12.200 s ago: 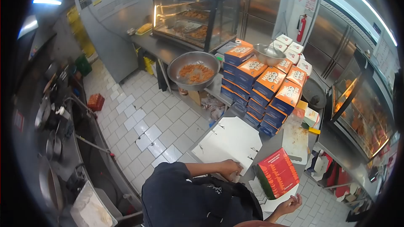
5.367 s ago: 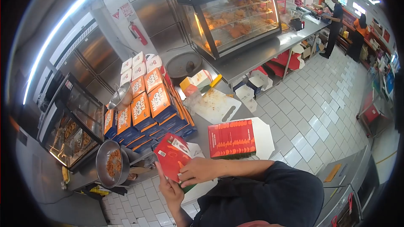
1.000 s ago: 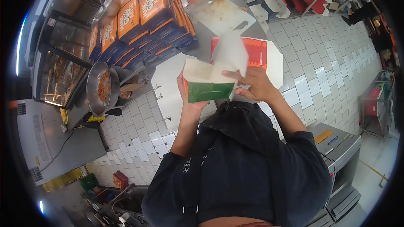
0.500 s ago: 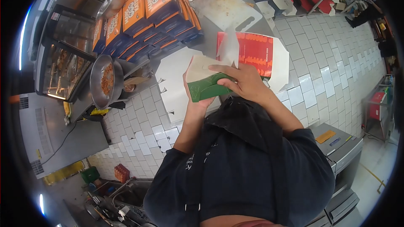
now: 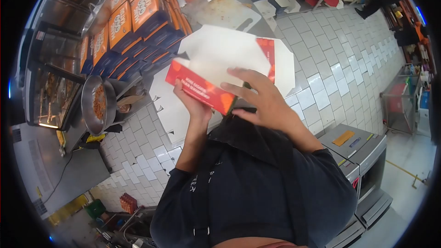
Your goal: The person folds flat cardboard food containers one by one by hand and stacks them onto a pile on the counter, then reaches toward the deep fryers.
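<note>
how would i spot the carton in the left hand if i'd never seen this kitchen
Find the stack of orange-and-navy boxes at upper left, then go down and right to the left hand. The carton is gripped there, its red printed side facing the camera. This one is held up, while the other red carton, partly hidden, lies beyond it.

Commercial takeaway kitchen: glass food display case, stacked printed boxes, metal bowl of food, tiled floor.
</note>
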`<act>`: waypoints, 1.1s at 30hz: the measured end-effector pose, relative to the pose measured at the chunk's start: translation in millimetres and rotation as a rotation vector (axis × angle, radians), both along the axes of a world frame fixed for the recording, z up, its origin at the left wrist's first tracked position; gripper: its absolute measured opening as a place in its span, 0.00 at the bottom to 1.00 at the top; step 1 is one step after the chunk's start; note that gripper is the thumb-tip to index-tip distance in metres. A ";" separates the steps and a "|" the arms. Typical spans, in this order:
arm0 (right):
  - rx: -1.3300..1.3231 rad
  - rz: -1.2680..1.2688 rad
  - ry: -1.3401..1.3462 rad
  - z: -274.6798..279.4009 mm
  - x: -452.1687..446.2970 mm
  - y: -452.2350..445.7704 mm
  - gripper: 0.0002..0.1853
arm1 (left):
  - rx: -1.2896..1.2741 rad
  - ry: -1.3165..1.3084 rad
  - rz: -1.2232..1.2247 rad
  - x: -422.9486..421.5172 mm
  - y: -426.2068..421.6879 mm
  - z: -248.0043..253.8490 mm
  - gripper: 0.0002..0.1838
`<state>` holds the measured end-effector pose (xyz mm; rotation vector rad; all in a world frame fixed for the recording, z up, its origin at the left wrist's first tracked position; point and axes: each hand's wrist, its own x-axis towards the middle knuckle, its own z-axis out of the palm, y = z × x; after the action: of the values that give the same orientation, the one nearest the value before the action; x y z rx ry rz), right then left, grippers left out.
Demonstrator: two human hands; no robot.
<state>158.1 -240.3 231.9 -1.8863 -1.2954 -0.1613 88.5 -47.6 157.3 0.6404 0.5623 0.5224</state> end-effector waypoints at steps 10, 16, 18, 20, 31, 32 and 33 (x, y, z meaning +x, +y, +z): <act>-0.013 -0.242 0.509 -49.8 58.9 -95.4 0.10 | 0.929 -0.114 -0.594 125.7 -37.6 -20.0 0.35; -0.067 -0.554 0.836 -214.1 82.9 -120.0 0.10 | 2.040 0.110 -0.643 155.7 -57.4 -100.3 0.35; -0.152 -0.453 0.728 -268.3 70.2 -122.0 0.10 | 2.050 0.176 -0.696 157.6 -58.9 -104.8 0.36; -0.202 -0.285 0.852 -269.0 54.6 -115.6 0.16 | 2.036 0.166 -0.688 155.7 -57.8 -99.5 0.35; -0.050 -0.516 0.518 -216.6 179.8 -93.4 0.27 | 2.032 0.191 -0.697 151.9 -60.4 -100.4 0.34; -0.053 -0.513 0.517 -228.9 178.6 -94.8 0.27 | 2.022 0.213 -0.702 151.2 -61.9 -102.2 0.35; 0.006 -0.394 0.743 -256.1 186.0 -97.3 0.24 | 2.020 0.238 -0.696 154.6 -59.6 -102.8 0.35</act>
<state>344.1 -337.6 -24.2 -1.9039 -0.4213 0.3108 243.1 -107.1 54.6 2.7059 -0.2243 0.1731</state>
